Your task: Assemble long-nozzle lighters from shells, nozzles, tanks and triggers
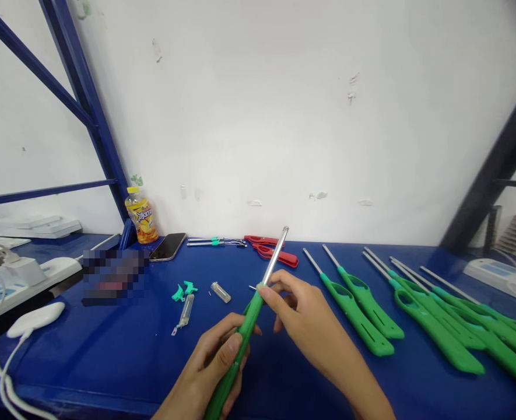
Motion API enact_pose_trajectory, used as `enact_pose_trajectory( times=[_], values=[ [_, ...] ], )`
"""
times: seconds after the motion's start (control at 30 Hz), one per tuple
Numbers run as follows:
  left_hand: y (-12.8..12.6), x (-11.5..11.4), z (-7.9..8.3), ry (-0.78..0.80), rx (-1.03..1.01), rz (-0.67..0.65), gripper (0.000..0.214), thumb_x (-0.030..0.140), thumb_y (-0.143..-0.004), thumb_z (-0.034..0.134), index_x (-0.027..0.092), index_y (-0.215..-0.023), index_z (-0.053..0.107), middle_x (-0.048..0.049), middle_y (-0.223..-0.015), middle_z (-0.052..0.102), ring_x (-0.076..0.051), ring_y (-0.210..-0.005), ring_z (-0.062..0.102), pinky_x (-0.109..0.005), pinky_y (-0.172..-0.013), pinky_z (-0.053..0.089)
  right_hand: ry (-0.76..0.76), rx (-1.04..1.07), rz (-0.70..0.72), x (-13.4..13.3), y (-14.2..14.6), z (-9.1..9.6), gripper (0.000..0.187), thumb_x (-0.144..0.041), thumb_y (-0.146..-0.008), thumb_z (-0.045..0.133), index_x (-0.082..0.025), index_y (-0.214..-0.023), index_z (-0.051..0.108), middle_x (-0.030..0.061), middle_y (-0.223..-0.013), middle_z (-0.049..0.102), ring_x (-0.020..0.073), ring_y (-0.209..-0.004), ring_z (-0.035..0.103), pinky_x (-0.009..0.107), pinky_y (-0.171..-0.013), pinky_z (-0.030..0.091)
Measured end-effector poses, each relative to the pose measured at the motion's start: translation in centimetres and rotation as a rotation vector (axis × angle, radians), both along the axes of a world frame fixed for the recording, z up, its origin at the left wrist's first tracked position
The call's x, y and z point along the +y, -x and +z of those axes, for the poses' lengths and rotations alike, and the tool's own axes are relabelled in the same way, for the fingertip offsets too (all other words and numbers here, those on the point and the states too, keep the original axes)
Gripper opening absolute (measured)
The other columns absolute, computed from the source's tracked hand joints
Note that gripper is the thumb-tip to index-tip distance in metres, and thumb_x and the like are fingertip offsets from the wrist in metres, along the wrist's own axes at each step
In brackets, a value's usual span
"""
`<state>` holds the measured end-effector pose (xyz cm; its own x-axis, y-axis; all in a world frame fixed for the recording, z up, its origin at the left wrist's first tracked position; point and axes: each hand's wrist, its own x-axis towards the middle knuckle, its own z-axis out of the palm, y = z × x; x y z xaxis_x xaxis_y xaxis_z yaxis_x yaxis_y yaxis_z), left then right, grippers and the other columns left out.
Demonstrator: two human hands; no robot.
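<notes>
My left hand (216, 361) is wrapped round the green handle of a long-necked gas lighter (249, 321), held tilted over the table. Its silver metal tube points up and away from me. My right hand (299, 309) pinches the lighter between thumb and fingers at the collar, where tube meets handle. A thin metal bit (252, 287) sticks out to the left there; its kind is unclear. Left of my hands lie a clear fuel tank (186, 310), a second clear tank (221, 292) and small teal plastic parts (185, 290).
Several assembled green lighters (356, 315) lie along the right. At the back are red handle shells (275, 252), metal tubes with wires (216, 241), a phone (168, 247) and a yellow-capped bottle (141, 216). White cables and a power strip (4, 294) occupy the left.
</notes>
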<state>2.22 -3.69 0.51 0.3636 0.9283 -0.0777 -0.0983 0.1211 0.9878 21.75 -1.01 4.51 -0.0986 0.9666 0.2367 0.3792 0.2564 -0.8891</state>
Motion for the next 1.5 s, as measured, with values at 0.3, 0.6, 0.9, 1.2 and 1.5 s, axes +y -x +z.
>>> enact_pose_trajectory(
  times=[0.3,0.6,0.9,1.2,1.5],
  values=[
    [-0.3,-0.1,0.0,-0.001,0.000,0.018,0.061,0.076,-0.088,0.070,0.023,-0.118,0.067,0.0033,-0.077,0.057,-0.003,-0.041,0.043,-0.015,-0.037,0.032,-0.007,-0.033,-0.014,-0.1,0.1,-0.1,0.028,-0.049,-0.106,0.056,-0.025,-0.096,0.066,-0.0036,-0.080,0.072,0.0141,-0.057,0.065,0.028,-0.058,0.044],
    [-0.7,-0.2,-1.2,-0.017,0.061,0.082,0.067,0.071,-0.088,0.074,0.019,-0.130,0.063,0.0058,-0.066,0.057,-0.008,-0.042,0.049,-0.018,-0.038,0.035,-0.023,-0.133,-0.056,-0.1,0.2,0.0,0.040,-0.054,-0.107,0.051,-0.025,-0.084,0.063,-0.0032,-0.067,0.065,0.0167,-0.056,0.061,0.030,-0.060,0.039],
    [-0.9,-0.6,-1.8,-0.032,0.164,0.118,0.080,0.076,-0.085,0.074,0.016,-0.136,0.059,0.0077,-0.054,0.054,-0.012,-0.042,0.051,-0.021,-0.042,0.036,0.032,-0.187,-0.098,-0.2,0.1,0.3,0.052,-0.063,-0.101,0.056,-0.023,-0.067,0.058,-0.0026,-0.058,0.057,0.0168,-0.057,0.056,0.031,-0.058,0.032],
    [-0.9,-0.7,-1.7,-0.019,0.163,0.107,0.077,0.076,-0.084,0.075,0.020,-0.135,0.061,0.0061,-0.060,0.059,-0.014,-0.047,0.057,-0.023,-0.044,0.041,0.042,-0.166,-0.073,0.0,0.2,0.2,0.048,-0.057,-0.105,0.049,-0.023,-0.076,0.067,-0.0026,-0.057,0.059,0.0172,-0.056,0.057,0.031,-0.060,0.033],
    [-1.1,-0.6,-1.2,-0.106,0.093,0.045,0.065,0.069,-0.093,0.071,0.031,-0.142,0.051,-0.0020,-0.100,0.069,-0.014,-0.061,0.067,-0.025,-0.053,0.050,0.016,-0.108,-0.104,0.1,0.1,-0.4,0.043,-0.054,-0.108,0.046,-0.025,-0.083,0.064,-0.0031,-0.060,0.063,0.0182,-0.059,0.062,0.030,-0.062,0.040]
  ],
)
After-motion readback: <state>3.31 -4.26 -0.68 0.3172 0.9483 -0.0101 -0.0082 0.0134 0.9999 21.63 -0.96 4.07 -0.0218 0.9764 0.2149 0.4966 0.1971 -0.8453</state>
